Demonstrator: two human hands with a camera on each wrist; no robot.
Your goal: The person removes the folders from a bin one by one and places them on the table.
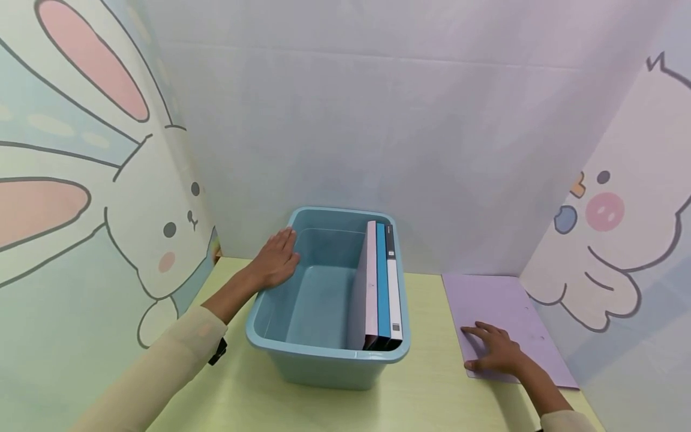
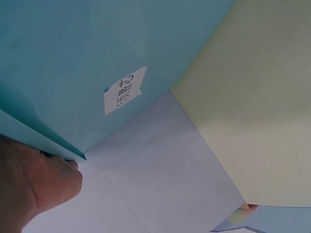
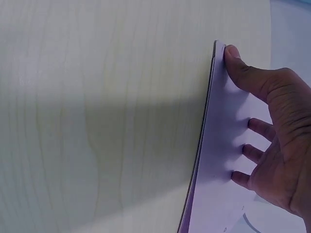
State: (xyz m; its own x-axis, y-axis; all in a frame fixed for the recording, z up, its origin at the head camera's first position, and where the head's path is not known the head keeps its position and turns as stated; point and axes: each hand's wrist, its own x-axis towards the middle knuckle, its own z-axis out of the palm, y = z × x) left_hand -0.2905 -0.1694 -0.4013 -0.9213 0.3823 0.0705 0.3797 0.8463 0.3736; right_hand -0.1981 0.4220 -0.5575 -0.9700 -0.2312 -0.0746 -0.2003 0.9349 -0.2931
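Observation:
My left hand (image 1: 274,262) rests on the left rim of a light blue plastic bin (image 1: 326,354). In the left wrist view, that hand (image 2: 41,182) is beside the rim, and a white paper label (image 2: 125,91) with handwriting is on the bin's outer wall. My right hand (image 1: 498,351) touches a lilac folder (image 1: 480,294) lying on the table, its fingers spread over the cover. The right wrist view shows the thumb of this hand (image 3: 277,131) near the folder's corner and the fingertips on its surface.
Inside the bin, along its right wall, stand a lilac folder (image 1: 371,288), a blue folder (image 1: 382,282) and a white-and-black folder (image 1: 394,294). The pale wood table (image 1: 426,360) is bounded by cloth walls (image 1: 345,132) with cartoon animals on the sides.

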